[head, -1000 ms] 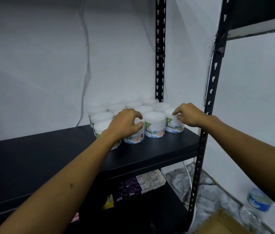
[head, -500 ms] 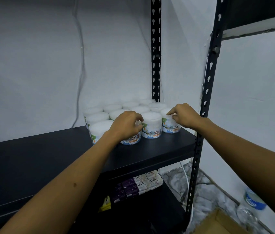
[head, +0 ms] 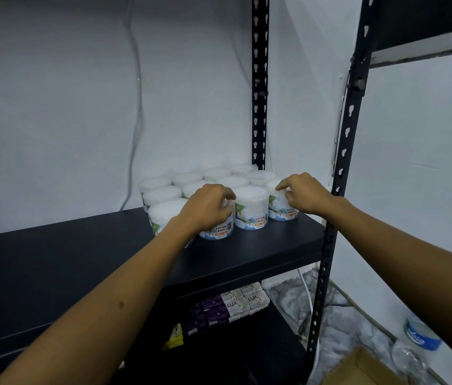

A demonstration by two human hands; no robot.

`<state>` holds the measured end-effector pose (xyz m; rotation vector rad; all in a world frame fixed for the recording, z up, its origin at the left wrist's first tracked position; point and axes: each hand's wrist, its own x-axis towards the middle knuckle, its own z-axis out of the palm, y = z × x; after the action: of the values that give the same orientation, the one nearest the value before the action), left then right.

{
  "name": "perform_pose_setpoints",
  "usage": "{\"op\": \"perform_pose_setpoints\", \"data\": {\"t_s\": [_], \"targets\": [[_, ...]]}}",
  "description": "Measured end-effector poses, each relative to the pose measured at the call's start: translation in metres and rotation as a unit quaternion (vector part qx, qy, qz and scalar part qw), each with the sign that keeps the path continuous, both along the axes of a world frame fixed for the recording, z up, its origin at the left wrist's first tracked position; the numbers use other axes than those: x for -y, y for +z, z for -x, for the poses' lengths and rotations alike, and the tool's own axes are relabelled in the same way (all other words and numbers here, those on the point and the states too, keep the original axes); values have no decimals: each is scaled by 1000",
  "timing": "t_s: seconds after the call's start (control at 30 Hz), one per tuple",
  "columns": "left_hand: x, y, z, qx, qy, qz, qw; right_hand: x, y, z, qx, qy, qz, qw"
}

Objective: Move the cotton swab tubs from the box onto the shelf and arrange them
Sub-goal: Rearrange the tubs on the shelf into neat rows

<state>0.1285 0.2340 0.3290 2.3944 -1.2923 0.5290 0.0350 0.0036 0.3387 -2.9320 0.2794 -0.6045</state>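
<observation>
Several white cotton swab tubs (head: 251, 207) with blue and green labels stand in tight rows at the right end of a black shelf (head: 247, 254). My left hand (head: 208, 208) is curled over the top of a front-row tub (head: 218, 230) labelled COTTON BUDS. My right hand (head: 301, 194) rests its fingertips on the lid of the front tub at the far right (head: 281, 209). One front tub stands between my hands, untouched. A corner of the cardboard box (head: 358, 368) shows at the bottom right on the floor.
Black slotted uprights (head: 342, 168) frame the shelf at right and back. Soap packs (head: 231, 305) lie on the lower shelf. A water bottle (head: 419, 339) stands on the floor by the white wall. The left part of the shelf is bare.
Both hands stay on the same front tubs; my left hand has slid slightly over its tub, and the view has shifted a little.
</observation>
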Motion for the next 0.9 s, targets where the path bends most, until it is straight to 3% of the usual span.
{"op": "perform_pose_setpoints", "data": {"t_s": [0.17,0.4,0.57,0.7,0.9], "targets": [[-16,12,-8,-16,-9,39,999,-14,0,-6,48,3,-12,999],[-86,27,-51,-48,88,174,980,-69,9,-39,71,95,-11,993],[-132,-4,-74,-166,168,291,927,-121,14,-69,65,166,-21,984],[-150,-43,-90,-238,203,305,900,-159,11,-91,56,209,-40,975],[-144,-61,-113,-338,127,294,885,-193,4,-116,41,228,-61,971]]}}
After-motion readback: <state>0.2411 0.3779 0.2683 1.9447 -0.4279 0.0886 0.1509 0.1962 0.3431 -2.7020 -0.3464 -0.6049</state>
